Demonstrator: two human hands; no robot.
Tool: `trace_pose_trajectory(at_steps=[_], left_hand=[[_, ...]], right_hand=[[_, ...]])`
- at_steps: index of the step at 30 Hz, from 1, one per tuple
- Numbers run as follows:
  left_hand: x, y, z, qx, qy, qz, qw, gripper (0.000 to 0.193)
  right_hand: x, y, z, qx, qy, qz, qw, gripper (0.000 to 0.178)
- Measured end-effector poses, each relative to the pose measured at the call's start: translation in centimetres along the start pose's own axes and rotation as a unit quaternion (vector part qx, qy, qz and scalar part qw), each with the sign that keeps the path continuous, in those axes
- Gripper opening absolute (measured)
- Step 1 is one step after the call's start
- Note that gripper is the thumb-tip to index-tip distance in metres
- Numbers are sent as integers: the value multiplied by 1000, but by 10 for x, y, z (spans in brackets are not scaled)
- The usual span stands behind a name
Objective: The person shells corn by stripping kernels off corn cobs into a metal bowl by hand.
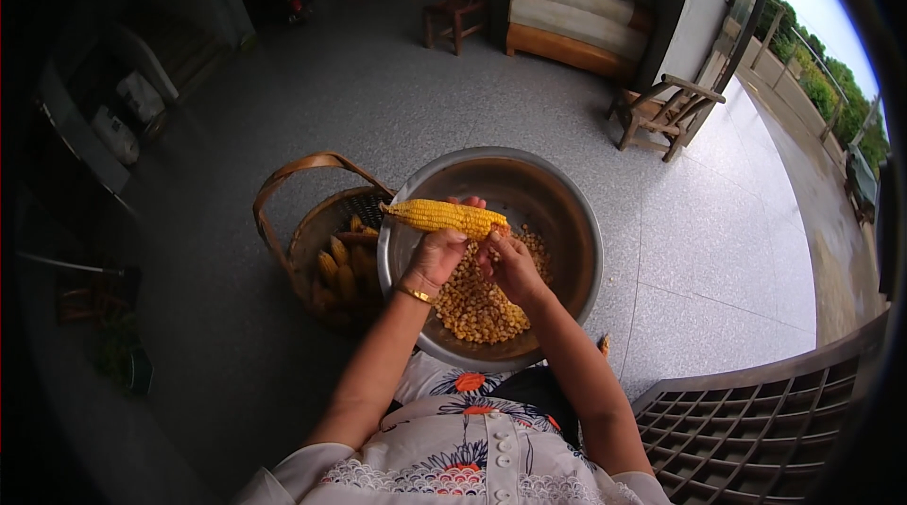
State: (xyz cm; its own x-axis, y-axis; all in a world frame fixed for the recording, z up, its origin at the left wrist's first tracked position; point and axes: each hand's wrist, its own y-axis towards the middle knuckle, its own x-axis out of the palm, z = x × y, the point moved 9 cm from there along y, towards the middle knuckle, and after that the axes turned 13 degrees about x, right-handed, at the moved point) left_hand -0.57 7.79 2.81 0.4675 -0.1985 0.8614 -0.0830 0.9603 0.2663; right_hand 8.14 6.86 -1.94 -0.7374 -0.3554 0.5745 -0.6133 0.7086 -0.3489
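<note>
Head view: an ear of yellow corn lies across the space above a metal basin, gripped in the person's hands. The left hand is wrapped around its middle, fingertips showing on the far side. The right hand is bent in at the ear's right end, thumb and fingers touching the part where reddish cob shows between the kernels. A gold-coloured bracelet circles the left wrist.

Below the hands, loose kernels are heaped in the basin. Just left of the hands, beside the basin, stands a woven basket with a tall hooped handle, holding more ears. Nearer the body is a white shirt with red-orange and dark blue flowers, buttons and lacy trim.

Beyond the hands spreads a speckled grey floor, with a rough wooden chair far off to the right. Well left of the hands, pale sacks carry dark marks too small to read.
</note>
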Motion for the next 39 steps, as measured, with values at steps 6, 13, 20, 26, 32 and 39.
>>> trace_pose_trajectory(at_steps=[6,13,20,26,32,39], left_hand=[[2,-1,3,-5,-16,12,1000,49],[13,-1,3,-4,15,-50,999,46],[-7,0,0,-12,-15,25,999,34],[-5,0,1,-7,-20,29,999,32],[5,-1,1,-15,15,-19,1000,34],[4,0,2,-10,-6,-5,1000,35]], right_hand=[[21,-8,-10,-24,25,-52,998,36],[12,-7,-5,21,77,-29,996,39],[13,-7,-12,-34,0,9,999,38],[21,-6,-12,-68,-24,-65,995,37],[18,-10,-7,14,89,-34,995,38],[15,-10,-12,-30,14,-23,999,37]])
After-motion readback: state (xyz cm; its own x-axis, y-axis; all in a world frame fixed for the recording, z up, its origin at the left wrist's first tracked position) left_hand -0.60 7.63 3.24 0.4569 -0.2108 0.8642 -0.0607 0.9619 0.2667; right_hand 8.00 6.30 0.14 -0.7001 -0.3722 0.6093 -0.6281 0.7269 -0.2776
